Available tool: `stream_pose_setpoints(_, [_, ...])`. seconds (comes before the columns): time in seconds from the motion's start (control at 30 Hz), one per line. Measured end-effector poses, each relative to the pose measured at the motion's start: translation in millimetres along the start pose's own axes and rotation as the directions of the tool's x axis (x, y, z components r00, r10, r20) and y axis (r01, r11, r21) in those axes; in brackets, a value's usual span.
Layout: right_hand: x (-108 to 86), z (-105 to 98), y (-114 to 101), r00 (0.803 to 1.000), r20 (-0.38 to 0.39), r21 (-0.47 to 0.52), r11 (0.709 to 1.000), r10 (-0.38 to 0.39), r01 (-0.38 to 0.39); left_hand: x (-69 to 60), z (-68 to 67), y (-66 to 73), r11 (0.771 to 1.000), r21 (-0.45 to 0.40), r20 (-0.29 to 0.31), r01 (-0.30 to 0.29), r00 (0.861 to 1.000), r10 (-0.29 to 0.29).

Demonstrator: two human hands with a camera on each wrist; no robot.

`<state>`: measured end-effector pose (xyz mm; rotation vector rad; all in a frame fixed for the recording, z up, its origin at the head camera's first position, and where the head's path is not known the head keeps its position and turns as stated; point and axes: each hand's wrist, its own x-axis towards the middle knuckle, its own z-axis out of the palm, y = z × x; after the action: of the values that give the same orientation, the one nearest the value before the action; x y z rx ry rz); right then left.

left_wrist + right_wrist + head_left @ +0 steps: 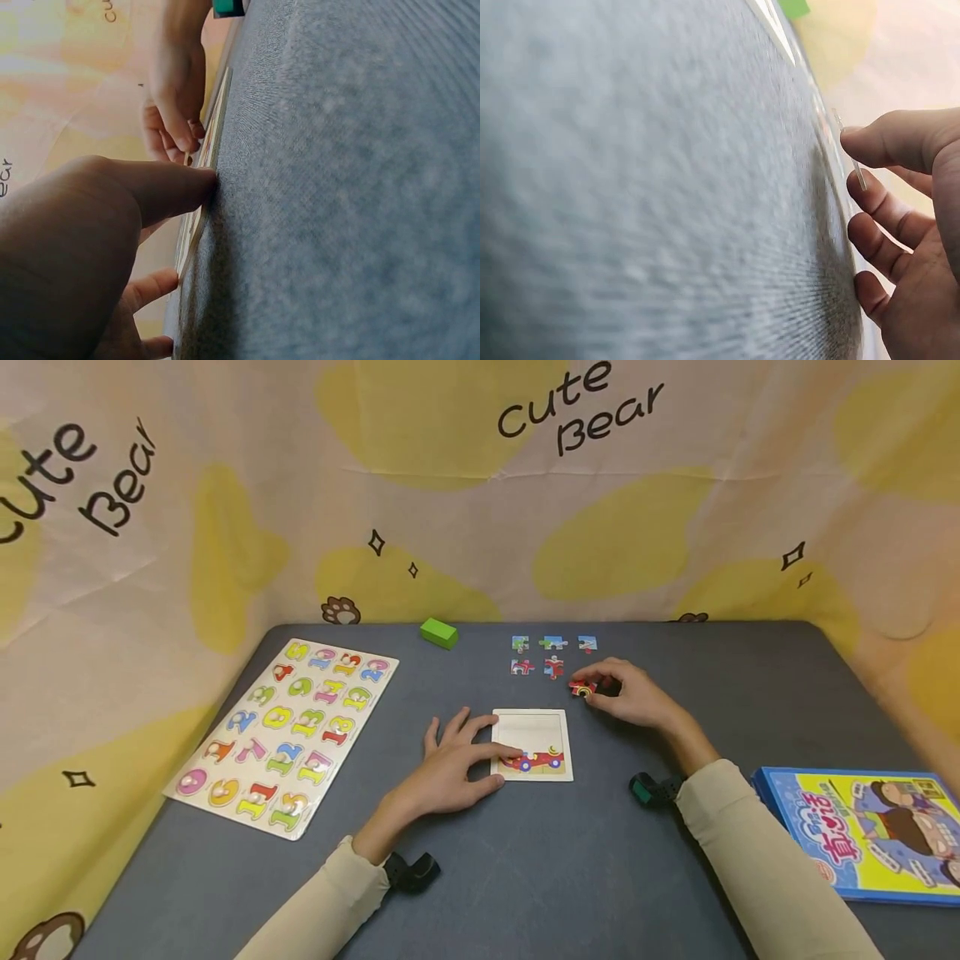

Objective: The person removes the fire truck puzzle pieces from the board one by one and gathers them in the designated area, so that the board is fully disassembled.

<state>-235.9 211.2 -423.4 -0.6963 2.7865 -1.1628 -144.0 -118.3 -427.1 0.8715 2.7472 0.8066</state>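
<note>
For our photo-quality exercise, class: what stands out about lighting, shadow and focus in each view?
Head view: fairly even light, number board mostly readable; left wrist view: left hand dim, a dark shadow on the tabletop beside the puzzle tray; right wrist view: right hand fairly sharp, tabletop badly blurred.

Free lane: table (540, 860) between sleeves (322, 902), straight up to puzzle frame (532, 729); wrist cameras (412, 872) jut in from both sides. Left hand (446, 777) blocks frame's left. Right hand (637, 695) leaves a narrow gap off the frame's far right corner. Five loose pieces (553, 643) obstruct beyond; number board (279, 736) bounds left, box (862, 835) bounds right.
</note>
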Motion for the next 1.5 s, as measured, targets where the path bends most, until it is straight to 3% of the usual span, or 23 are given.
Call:
stream_pose_setpoints(0.67, [16.3, -8, 15, 0.995, -0.022, -0.081, 0.991, 0.102, -0.104, 0.2, 2.0, -1.0, 1.0, 0.013, -0.004, 0.001, 1.0, -0.001])
stream_pose_setpoints(1.1, [20.9, -10, 19, 0.99, -0.037, -0.052, 0.989, 0.14, -0.141, -0.1, 1.4, -0.7, 1.0, 0.002, -0.001, 0.008, 1.0, -0.008])
stream_pose_setpoints(1.5, [21.2, -11, 24, 0.972, -0.076, -0.048, 0.972, 0.224, -0.228, 1.1, 2.2, -2.3, 1.0, 0.003, -0.007, -0.005, 1.0, 0.005])
